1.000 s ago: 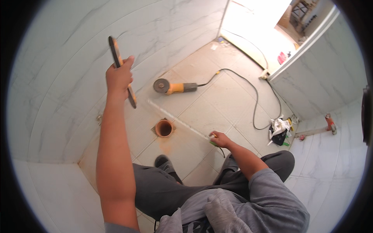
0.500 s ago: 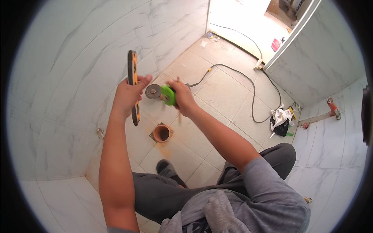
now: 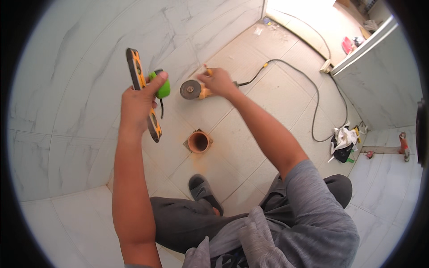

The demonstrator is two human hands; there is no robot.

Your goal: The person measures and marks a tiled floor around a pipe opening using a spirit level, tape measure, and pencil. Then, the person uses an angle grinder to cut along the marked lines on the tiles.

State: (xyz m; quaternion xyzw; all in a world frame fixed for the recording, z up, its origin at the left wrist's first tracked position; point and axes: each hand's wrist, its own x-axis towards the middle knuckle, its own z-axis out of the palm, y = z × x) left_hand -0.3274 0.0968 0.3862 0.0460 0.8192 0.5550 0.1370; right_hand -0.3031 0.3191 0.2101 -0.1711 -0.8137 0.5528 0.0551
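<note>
My left hand (image 3: 138, 102) is closed round a yellow-and-black spirit level (image 3: 137, 69) that stands nearly upright in view. A green tape measure (image 3: 164, 87) is tucked under the same hand's thumb, with a dark strap hanging below it. My right hand (image 3: 219, 83) is slightly blurred and pinches a thin, yellowish pencil (image 3: 208, 70), its tip poking out past the fingers. Beneath that hand, an angle grinder (image 3: 191, 90) lies on the floor with its grey disc toward the left; the hand covers part of its body.
An orange pipe end (image 3: 199, 142) opens in the tiled floor (image 3: 250, 129) ahead of my feet. The grinder's black cord (image 3: 317, 96) loops right toward the doorway. A black bag with white scraps (image 3: 343, 145) sits by the right wall. Marbled tile walls (image 3: 80, 98) close in.
The green tape measure has passed from my right hand into my left, beside the spirit level. My right hand, still with the pencil, has shifted over the grinder.
</note>
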